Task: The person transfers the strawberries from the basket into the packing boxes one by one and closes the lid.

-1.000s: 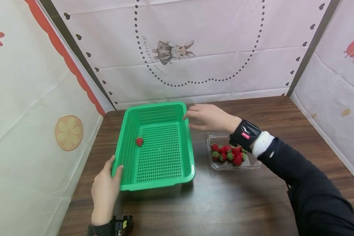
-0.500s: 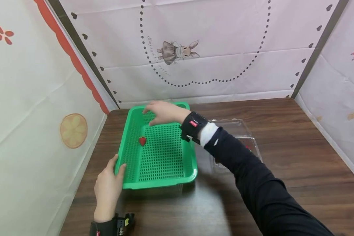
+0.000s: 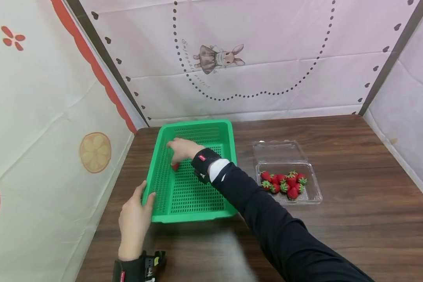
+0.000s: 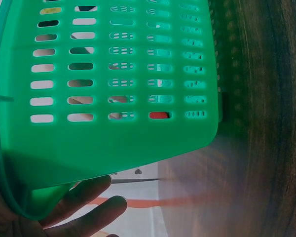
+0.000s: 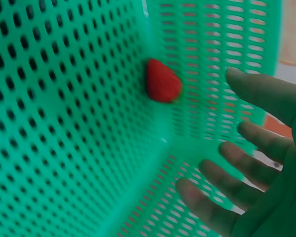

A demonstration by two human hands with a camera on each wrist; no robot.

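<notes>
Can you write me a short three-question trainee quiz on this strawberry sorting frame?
1. True or false: the right hand already pinches the single red strawberry in the green perforated plastic basket.
2. Which does the left hand grip?
A. the basket's near left rim
B. the clear plastic clamshell box
C. the dark wooden table
3. Fill in: the other red strawberries lie in the open ______ to the right of the basket.

Key
1. False: in the right wrist view the fingers are spread, apart from the berry.
2. A.
3. Clear plastic clamshell box, its lid folded back on the dark wooden table.
</notes>
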